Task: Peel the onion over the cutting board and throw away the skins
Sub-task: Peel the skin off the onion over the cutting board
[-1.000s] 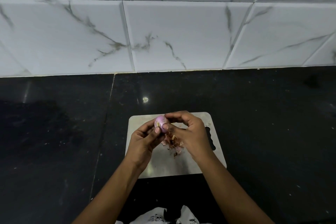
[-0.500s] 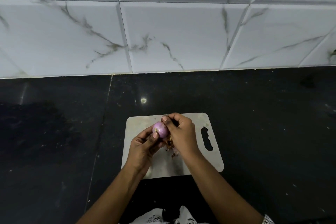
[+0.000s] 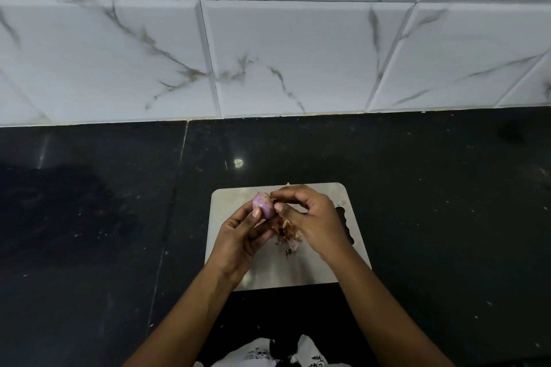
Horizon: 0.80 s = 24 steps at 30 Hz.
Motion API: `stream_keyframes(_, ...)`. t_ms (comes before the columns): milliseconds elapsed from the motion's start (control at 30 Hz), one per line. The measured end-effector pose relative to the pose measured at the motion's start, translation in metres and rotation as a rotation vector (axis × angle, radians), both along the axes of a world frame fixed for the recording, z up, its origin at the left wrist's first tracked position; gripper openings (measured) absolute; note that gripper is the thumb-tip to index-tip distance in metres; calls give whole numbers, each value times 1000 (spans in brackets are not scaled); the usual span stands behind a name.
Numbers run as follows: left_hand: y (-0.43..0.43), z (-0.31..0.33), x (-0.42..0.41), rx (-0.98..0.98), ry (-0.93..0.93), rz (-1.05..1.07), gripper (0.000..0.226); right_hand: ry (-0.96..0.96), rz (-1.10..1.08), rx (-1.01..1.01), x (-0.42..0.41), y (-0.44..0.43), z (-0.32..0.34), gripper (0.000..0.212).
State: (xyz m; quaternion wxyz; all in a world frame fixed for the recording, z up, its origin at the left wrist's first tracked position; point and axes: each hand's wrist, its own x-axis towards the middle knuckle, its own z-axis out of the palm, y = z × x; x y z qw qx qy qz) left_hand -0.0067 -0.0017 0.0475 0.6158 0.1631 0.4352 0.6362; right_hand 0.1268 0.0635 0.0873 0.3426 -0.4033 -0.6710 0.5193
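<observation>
Left hand (image 3: 238, 232) grips smooth purple onion (image 3: 263, 205) above board (image 3: 316, 270). Right hand (image 3: 313, 220) pinches onion's end. Dry brown skins (image 3: 288, 232) lie on flat grey board, round corners. Shiny black worktop (image 3: 432, 202) wide around.

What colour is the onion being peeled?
Pinkish purple, seen in the head view: the onion, gripped by the left hand.

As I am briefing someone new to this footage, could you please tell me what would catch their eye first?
The pale purple onion stands out, gripped by the left hand over the cutting board while the right hand pinches at its side. Beneath the hands, a small heap of brown skins lies on the board, which sits pale on a black countertop.
</observation>
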Motion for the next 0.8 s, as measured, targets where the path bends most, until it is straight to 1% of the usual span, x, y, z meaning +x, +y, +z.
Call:
stream_keyframes(33, 1, 0, 0, 0, -16, 0, 75, -21, 9, 38, 0, -1, 2, 23)
stream_keyframes(100, 2, 0, 0, 5, -40, 4, 77, -83, 2, 166, 0, -2, 5, 24)
stream_keyframes(167, 3, 3, 0, 16, -60, 10, 73, -141, 2, 309, 1, -2, 8, 25)
stream_keyframes(233, 3, 5, 0, 32, -46, 17, 67, -183, 23, 402, 1, -1, 12, 25)
stream_keyframes(300, 3, 9, -1, 39, -11, 9, 55, -226, 41, 442, 0, 2, 15, 23)
stream_keyframes(367, 2, 12, -2, 24, 14, 15, 34, -282, 42, 479, -1, 3, 19, 21)
stream_keyframes(400, 2, 13, -2, 16, 26, 18, 28, -307, 44, 494, -1, 3, 20, 20)
stream_keyframes(633, 2, 16, -2, 16, 105, 30, 23, -438, 43, 606, -7, 1, 25, 14)
stream_keyframes(800, 1, 16, -1, 23, 121, 26, 26, -435, -14, 695, -11, -4, 18, 10)
